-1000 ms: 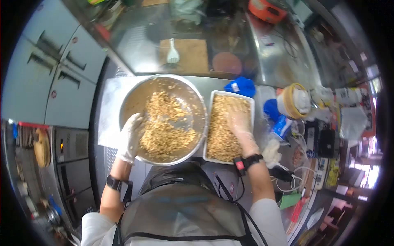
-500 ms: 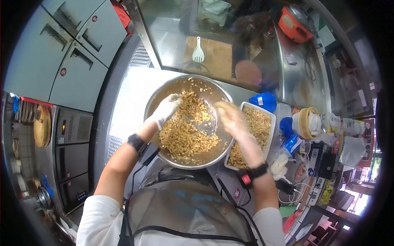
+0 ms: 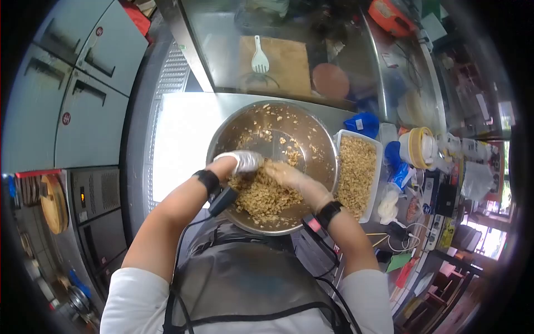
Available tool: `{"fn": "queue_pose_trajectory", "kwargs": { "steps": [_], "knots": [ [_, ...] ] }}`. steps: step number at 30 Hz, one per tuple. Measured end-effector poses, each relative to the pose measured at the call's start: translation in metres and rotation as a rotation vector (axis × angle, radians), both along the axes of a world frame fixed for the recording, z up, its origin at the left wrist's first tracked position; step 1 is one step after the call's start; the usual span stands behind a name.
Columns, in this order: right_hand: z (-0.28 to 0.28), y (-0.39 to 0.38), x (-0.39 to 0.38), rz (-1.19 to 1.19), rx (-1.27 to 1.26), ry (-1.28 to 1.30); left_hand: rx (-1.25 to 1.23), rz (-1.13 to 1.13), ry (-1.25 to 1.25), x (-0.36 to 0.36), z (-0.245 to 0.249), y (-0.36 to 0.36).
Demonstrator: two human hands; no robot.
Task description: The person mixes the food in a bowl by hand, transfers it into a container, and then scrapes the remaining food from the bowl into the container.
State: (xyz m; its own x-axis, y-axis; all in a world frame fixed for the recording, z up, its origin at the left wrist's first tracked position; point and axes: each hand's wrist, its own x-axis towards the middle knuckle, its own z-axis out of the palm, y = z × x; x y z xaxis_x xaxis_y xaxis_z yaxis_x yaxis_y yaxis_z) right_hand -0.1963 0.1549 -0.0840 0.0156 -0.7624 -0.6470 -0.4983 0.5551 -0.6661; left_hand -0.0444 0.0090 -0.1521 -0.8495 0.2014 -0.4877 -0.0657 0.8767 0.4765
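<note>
A large steel bowl (image 3: 321,167) holds a loose brown, chopped mixture (image 3: 267,203) heaped on its near side. My left hand (image 3: 247,161), in a thin pale glove, is down at the heap's far edge with its fingers bent in and partly hidden. Beside it, my right hand (image 3: 283,173) reaches in from the right, its glove coated with bits. Blur and the mixture hide the fingertips of both, so I cannot see what they grip. Scattered bits cling to the bowl's far wall.
A white rectangular tray (image 3: 379,167) full of similar mixture stands right of the bowl. Behind glass, a white slotted spatula (image 3: 260,58) lies on a wooden board (image 3: 295,67). Blue bags (image 3: 361,123) and a yellow-rimmed tub (image 3: 420,147) crowd the right. Tall cabinets (image 3: 89,111) stand left.
My hands have come together inside the bowl; the right moved left from the bowl's right rim, the left moved in and down. More of the mixture now lies on the near side.
</note>
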Motion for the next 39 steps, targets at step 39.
{"fn": "queue_pose_trajectory", "kwargs": {
  "steps": [39],
  "knots": [
    [0.16,0.067,-0.012,-1.228,-0.289,-0.94,1.278,1.554,0.323,-0.08,0.237,0.115]
  ]
}}
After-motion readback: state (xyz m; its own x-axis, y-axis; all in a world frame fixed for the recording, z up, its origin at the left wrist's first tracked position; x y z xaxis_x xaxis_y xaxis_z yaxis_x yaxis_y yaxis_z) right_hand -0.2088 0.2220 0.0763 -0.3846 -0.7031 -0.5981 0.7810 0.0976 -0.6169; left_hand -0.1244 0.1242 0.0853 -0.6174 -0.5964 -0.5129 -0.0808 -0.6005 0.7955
